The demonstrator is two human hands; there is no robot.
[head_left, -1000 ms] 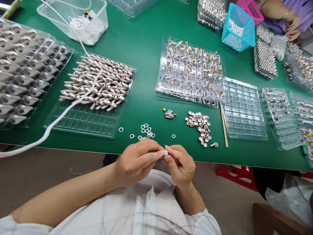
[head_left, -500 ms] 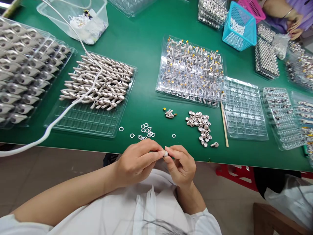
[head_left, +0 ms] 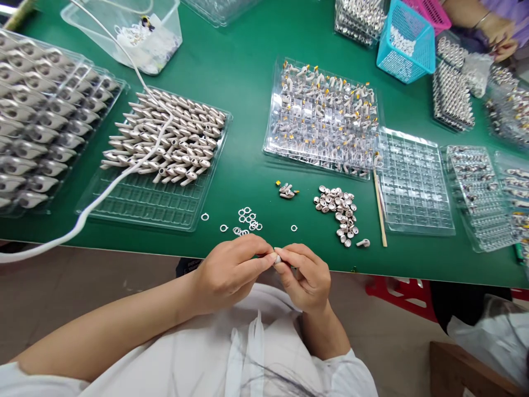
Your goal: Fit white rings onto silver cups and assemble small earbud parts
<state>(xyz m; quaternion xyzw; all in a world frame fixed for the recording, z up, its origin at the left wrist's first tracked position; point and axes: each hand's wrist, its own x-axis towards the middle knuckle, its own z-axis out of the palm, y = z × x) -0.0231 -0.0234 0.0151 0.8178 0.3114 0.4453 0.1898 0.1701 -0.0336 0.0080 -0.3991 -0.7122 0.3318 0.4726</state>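
Just off the table's front edge, my left hand [head_left: 231, 270] and my right hand [head_left: 303, 275] meet with their fingertips pinched on one small pale earbud part [head_left: 278, 258]. The fingers cover most of it. Beyond my left hand, several white rings [head_left: 250, 219] lie scattered on the green table. A single ring [head_left: 293, 227] sits ahead of my right hand. To the right is a pile of small silvery earbud caps [head_left: 339, 209], with one stemmed earbud piece [head_left: 363, 243] beside it. A small cluster of parts with yellow tabs [head_left: 286, 191] lies farther in.
Left, a tray of stemmed earbud shells [head_left: 165, 138] has a white cable [head_left: 119, 179] across it. A tray of parts with yellow tabs [head_left: 322, 116] stands ahead, near an empty clear tray [head_left: 417, 182] and a wooden stick [head_left: 380, 212]. A blue basket [head_left: 407, 41] is near another person's hand [head_left: 498, 36].
Both my hands stay pinched on the small part, which has shifted and turned slightly between the fingertips. The other person's hand at the upper right has moved a little.
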